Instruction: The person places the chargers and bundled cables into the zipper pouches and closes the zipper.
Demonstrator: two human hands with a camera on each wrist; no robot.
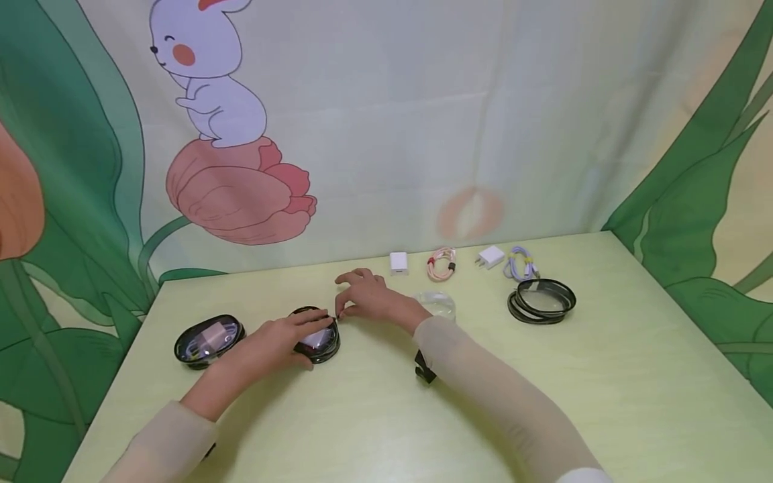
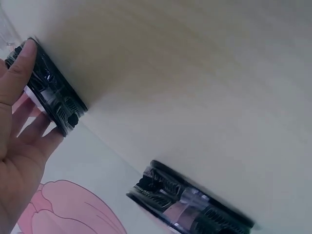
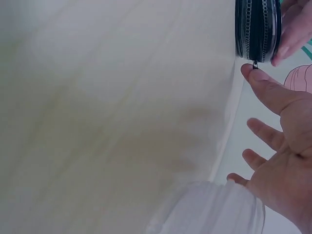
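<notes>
In the head view, my left hand point(image 1: 272, 345) grips a small oval clear zip pouch point(image 1: 326, 347) with black edging, a pale item showing inside. The left wrist view shows the thumb on one side of this pouch point(image 2: 51, 87) and fingers on the other. At its far right end, my right hand point(image 1: 371, 298) pinches the zipper pull point(image 3: 255, 65) between thumb and index finger; the other fingers are spread apart. The zipper teeth meet in two rows along the pouch's side. A second such pouch point(image 1: 208, 341), holding a pinkish block and cable, lies left of my left hand.
A clear round container point(image 1: 443, 305) stands beside my right wrist. Farther right lies another black-edged pouch point(image 1: 543, 303). Along the back are a white charger plug point(image 1: 398, 262), a pink cable point(image 1: 443, 264), another white plug point(image 1: 490, 256) and a purple cable point(image 1: 518, 263). A printed curtain hangs behind.
</notes>
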